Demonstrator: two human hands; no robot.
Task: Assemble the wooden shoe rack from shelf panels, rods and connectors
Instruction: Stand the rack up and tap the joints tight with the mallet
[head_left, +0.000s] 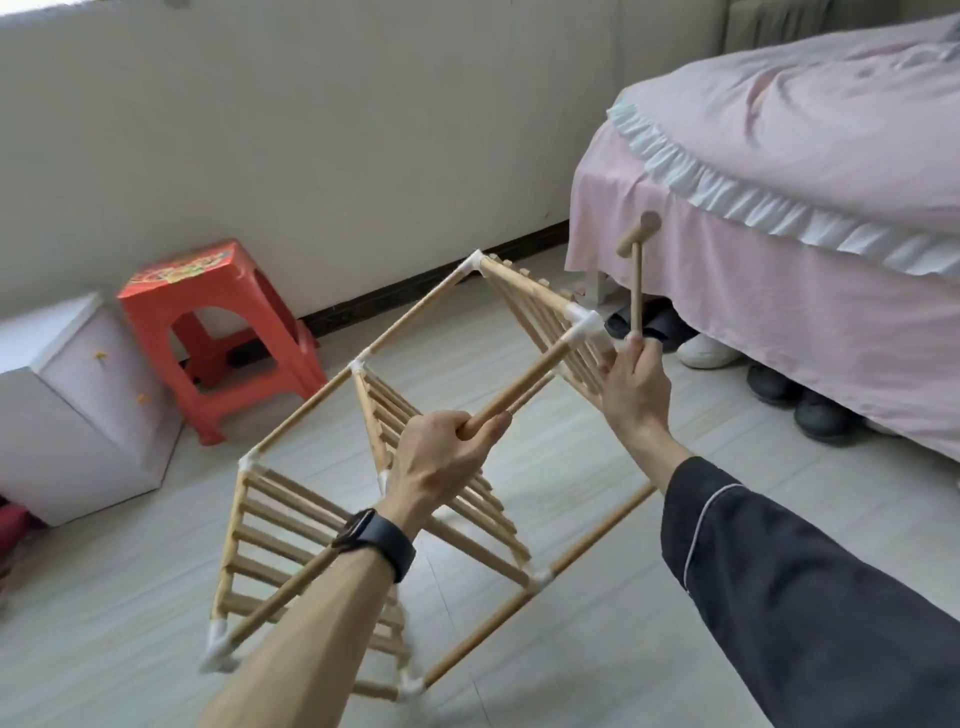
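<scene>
The wooden shoe rack (374, 467) lies on its side above the floor, with slatted shelf panels joined by rods and white connectors. My left hand (441, 457) grips a rod (524, 384) of the rack near its middle. That rod runs up to a white corner connector (584, 325). My right hand (636, 384) holds the handle of a small wooden mallet (636, 270), raised upright just right of that connector. A black watch sits on my left wrist.
A red plastic stool (218, 332) and a white cabinet (78, 405) stand at the left by the wall. A bed with a pink cover (805, 208) fills the right, with several shoes (779, 384) beneath it. Pale floor lies below the rack.
</scene>
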